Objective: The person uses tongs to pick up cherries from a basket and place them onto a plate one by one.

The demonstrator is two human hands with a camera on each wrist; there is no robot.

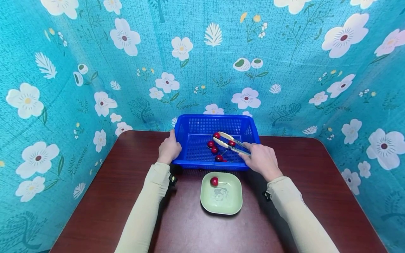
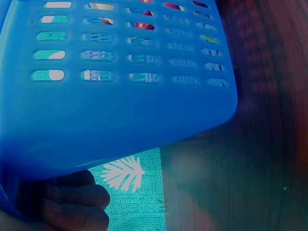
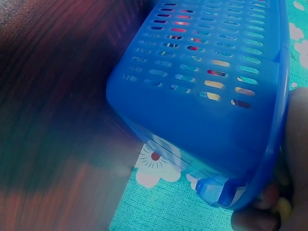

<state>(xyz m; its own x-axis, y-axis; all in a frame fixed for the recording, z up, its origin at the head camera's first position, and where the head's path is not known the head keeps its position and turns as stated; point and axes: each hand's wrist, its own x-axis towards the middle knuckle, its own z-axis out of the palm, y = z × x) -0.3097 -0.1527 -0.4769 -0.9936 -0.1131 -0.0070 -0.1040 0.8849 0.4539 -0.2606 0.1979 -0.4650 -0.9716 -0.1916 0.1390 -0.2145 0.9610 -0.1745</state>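
Note:
My left hand [image 1: 169,148] grips the left rim of a blue plastic basket [image 1: 202,164]; in the left wrist view its curled fingers [image 2: 77,199] show under the rim. Over the basket's right side, my right hand [image 1: 262,160] holds tongs [image 1: 235,149] with grey handles and cream tips. The tips are parted and point left, with a red cherry [image 1: 216,135] right at the far tip. Another cherry [image 1: 231,143] shows between the tongs' arms. Several more cherries [image 1: 210,144] lie inside. In the right wrist view the basket wall [image 3: 192,120] hides most of the tongs.
In front of the basket, a pale green square dish [image 1: 232,205] with a printed picture holds one cherry [image 1: 214,181] with its stem. Both stand on a dark red-brown table [image 1: 133,175]. A turquoise flowered cloth [image 1: 202,70] hangs behind the basket and along both sides.

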